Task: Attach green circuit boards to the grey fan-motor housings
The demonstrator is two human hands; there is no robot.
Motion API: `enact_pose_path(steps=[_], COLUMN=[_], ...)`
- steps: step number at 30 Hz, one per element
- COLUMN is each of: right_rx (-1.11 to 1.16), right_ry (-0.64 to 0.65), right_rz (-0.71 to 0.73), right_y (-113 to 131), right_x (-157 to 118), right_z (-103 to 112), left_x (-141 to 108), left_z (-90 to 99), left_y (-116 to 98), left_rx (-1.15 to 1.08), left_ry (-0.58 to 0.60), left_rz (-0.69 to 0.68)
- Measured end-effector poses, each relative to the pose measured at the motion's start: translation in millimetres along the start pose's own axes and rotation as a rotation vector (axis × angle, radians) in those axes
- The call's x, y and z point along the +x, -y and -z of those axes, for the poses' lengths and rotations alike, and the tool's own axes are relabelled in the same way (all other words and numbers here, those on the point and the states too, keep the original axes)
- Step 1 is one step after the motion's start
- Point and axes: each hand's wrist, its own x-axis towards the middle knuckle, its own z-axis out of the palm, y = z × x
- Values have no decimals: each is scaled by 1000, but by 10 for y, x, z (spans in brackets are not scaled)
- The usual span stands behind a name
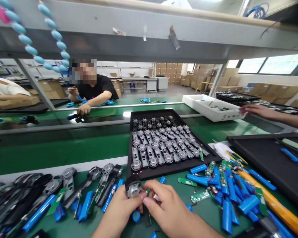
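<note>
You are clenching the black housing point(132, 180) in your left grip point(116, 211) just above the green desk point(170, 178), with your right grip point(164, 208) pressing against its side. Keeping fingertips off its metal face point(134, 190) is advisable.

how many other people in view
3: a person in a black T-shirt across the bench, a person in a white shirt far left, a bare arm at right; more may be hidden.

The left hand point(116, 211) and right hand point(165, 208) grip a round silver-and-black metal housing point(133, 187) just below the black rectangular tray point(149, 174); blue cylindrical cells point(227, 215) lie right of it.
</note>
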Motion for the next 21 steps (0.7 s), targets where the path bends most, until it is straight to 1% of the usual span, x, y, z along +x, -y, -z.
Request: enact_pose_path(steps=[3,5,6,8,10,12,15,18,21], right_rx=[-53,-145,-209,-349,-463,-545,-617,-602,-504], right_ry=[-41,-71,-52,58,187,266,321,285,158], right_rz=[15,-57,-113,-224,-302,-358,-401,-408,-416], right_y=[-37,-48,-44,-16,32,83,129,117,55], right_x=[11,27,35,51,63,70,61,43,48], right_z=[-9,-6,-7,-24,-68,-136,-237,-272,-224], left_x=[-14,-20,-25,-40,-64,-87,-99,-70,-24], left_z=[15,44,59,79,79,60,28,36,87], left_y=[-44,-67,-79,-110,-148,-179,-174,-97,-11], left_rx=[24,28,12,-51,-127,-196,-248,-242,-208], left_ry=[36,-4,-47,-157,-244,-279,-276,-240,-226], left_rz=[-19,-51,-67,-94,-105,-98,-93,-105,-131])
